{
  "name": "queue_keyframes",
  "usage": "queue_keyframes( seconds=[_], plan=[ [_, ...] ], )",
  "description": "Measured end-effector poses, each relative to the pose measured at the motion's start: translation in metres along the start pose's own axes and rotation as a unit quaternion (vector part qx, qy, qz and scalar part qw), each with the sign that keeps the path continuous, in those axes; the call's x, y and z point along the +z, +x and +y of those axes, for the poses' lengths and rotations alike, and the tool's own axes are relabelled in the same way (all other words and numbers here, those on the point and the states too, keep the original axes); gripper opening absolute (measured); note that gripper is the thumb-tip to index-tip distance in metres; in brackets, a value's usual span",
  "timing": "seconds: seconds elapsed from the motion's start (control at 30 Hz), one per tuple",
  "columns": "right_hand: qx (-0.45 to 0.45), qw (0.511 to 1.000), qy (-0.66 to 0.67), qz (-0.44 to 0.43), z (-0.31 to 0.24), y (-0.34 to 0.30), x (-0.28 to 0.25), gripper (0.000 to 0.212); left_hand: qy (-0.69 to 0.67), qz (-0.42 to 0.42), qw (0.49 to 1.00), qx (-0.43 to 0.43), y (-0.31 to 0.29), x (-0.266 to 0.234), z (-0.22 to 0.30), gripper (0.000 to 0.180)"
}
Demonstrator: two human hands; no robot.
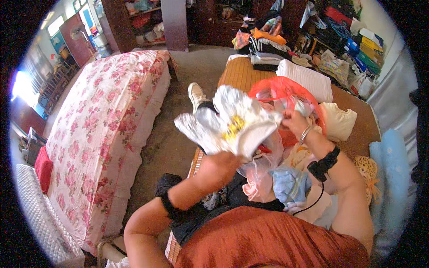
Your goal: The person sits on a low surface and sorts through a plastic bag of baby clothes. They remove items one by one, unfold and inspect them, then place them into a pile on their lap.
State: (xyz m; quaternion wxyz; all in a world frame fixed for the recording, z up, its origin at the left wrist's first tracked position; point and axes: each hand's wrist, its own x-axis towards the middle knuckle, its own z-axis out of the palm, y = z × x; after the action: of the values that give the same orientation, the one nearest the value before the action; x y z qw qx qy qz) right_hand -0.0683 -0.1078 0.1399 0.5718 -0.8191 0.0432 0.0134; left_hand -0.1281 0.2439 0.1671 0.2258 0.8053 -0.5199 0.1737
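A small white garment [257,134] with a yellow print hangs stretched out in front of me, its far edges flopping to the left. I cannot tell its exact kind. My left hand [221,169] is closed on its near edge. At its right end, my right hand [296,125] pinches the cloth, a bracelet on that wrist. Just behind the right hand lies a red see-through plastic bag [308,99] with clothes in it. Below the garment are a clear plastic bag [273,156], a peach-coloured cloth [257,181] and a light blue garment [289,185].
I sit on a bed with a brown mat [234,73]. On it lie a rolled white quilt [306,78], a cream cushion [340,121] and a clothes pile [266,47]. A bed with a floral cover [107,134] stands left, across the floor [156,147]. Light blue rolls [393,174] stand at right.
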Motion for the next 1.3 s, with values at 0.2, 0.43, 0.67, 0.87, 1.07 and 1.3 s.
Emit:
queue_keyframes(
  seconds=[0.2,0.43,0.67,0.87,1.07,1.3],
  plan=[
    [0.106,0.993,-0.052,0.013,0.079,-0.032,-0.015,0.017,-0.209,-0.081,0.974,0.035,0.009,0.096,0.058,0.034],
    [0.184,0.971,0.084,0.125,0.076,-0.036,-0.018,0.019,-0.416,-0.142,0.898,-0.015,0.003,0.117,0.047,0.037],
    [-0.288,0.902,-0.321,-0.002,0.003,-0.037,0.059,0.041,-0.262,0.099,0.857,-0.433,-0.058,0.112,-0.079,0.022],
    [-0.336,0.749,-0.486,-0.3,-0.016,-0.062,0.153,0.077,-0.424,0.035,0.728,-0.538,-0.093,0.155,-0.123,0.053],
    [-0.213,0.721,-0.556,-0.355,0.013,-0.089,0.128,0.077,-0.536,0.019,0.638,-0.553,-0.101,0.157,-0.127,0.02],
    [-0.228,0.73,-0.51,-0.394,0.029,-0.095,0.124,0.069,-0.626,0.101,0.515,-0.577,-0.099,0.119,-0.144,0.019]
  ],
)
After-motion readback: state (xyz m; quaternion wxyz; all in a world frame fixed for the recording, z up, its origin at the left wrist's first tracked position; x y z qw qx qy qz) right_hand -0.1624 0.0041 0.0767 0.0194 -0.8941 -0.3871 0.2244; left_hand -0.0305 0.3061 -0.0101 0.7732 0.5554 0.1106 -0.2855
